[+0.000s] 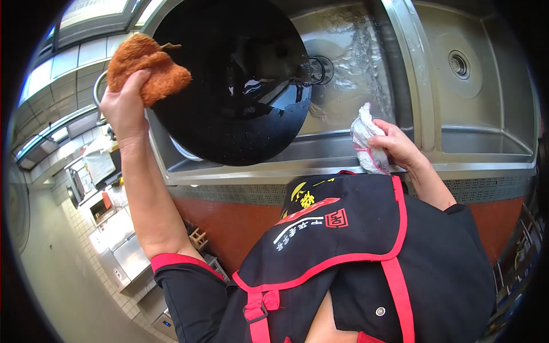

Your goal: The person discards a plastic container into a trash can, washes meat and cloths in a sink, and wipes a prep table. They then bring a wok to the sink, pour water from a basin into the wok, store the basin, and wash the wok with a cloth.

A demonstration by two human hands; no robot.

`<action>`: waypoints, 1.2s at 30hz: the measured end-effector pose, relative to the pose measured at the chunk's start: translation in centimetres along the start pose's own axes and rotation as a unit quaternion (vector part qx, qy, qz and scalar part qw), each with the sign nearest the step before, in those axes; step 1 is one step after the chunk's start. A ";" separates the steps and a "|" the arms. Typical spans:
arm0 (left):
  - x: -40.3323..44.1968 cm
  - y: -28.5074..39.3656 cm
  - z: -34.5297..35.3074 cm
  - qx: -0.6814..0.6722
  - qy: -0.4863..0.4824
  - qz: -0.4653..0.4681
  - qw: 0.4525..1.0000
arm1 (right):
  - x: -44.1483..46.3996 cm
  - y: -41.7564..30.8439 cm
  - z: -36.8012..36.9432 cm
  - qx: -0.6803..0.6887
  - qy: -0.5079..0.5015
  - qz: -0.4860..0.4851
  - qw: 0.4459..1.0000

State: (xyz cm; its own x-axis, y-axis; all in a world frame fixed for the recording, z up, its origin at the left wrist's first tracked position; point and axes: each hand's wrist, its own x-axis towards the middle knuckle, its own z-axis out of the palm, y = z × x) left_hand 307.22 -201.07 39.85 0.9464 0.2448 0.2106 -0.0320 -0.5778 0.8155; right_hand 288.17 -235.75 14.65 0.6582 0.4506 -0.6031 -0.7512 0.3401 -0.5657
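A fuzzy orange-brown cloth [163, 71] is bunched in my left hand [126, 108], thumb pressed on it, at the left rim of a large black wok [229, 74]. The wok rests over the left part of the steel sink and its dark inside is wet and shiny. My right hand [400, 146] grips a crumpled white rag [368, 140] with pink lines, held near the sink's front edge. Beside the wok, water [360, 63] ripples in the sink basin [326, 111], partly covering a drain.
A second basin [474, 108] with a round drain [458, 64] lies to the right, past a steel divider [414, 68]. The sink's front ledge [320, 171] runs along my black apron [326, 228] with red trim. Kitchen equipment [123, 246] stands farther left along a tiled floor.
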 end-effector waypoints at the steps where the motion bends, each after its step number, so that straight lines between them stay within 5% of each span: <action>1: -0.4 0.8 -0.8 0.006 0.009 -0.005 1.000 | 0.2 0.1 0.1 0.016 0.002 0.003 1.000; 9: -2.5 1.6 -5.7 -0.051 0.059 -0.044 0.996 | 0.5 -4.6 2.9 0.227 0.024 -0.109 0.967; 13: -3.7 1.5 -6.2 -0.091 0.056 -0.069 0.992 | 5.9 -7.2 3.9 -0.033 0.028 -0.225 0.973; 16: -4.9 2.1 -5.2 -0.103 0.059 -0.064 0.991 | 13.1 -6.6 6.5 -0.172 0.020 -0.166 0.971; 18: -5.9 2.4 -4.4 -0.110 0.059 -0.068 0.990 | 18.6 -4.0 7.6 -0.358 0.122 -0.263 0.888; 28: -7.5 3.1 -2.4 -0.125 0.031 -0.095 0.987 | 20.3 0.7 11.9 -0.561 0.160 -0.239 0.776; 32: -7.9 3.3 -1.3 -0.122 0.011 -0.090 0.988 | 20.7 2.4 11.7 -0.561 0.125 -0.273 0.772; 36: -8.4 3.3 -1.6 -0.127 0.009 -0.094 0.987 | 22.0 2.5 10.5 -0.422 0.040 -0.151 0.893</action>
State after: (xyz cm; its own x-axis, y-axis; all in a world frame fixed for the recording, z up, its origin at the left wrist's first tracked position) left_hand 298.62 -203.84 41.65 0.9371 0.3453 0.0504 0.0624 -0.3077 0.9494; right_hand 300.26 -216.33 5.86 0.8514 0.3724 -0.3694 -0.2549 -0.3217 -0.9119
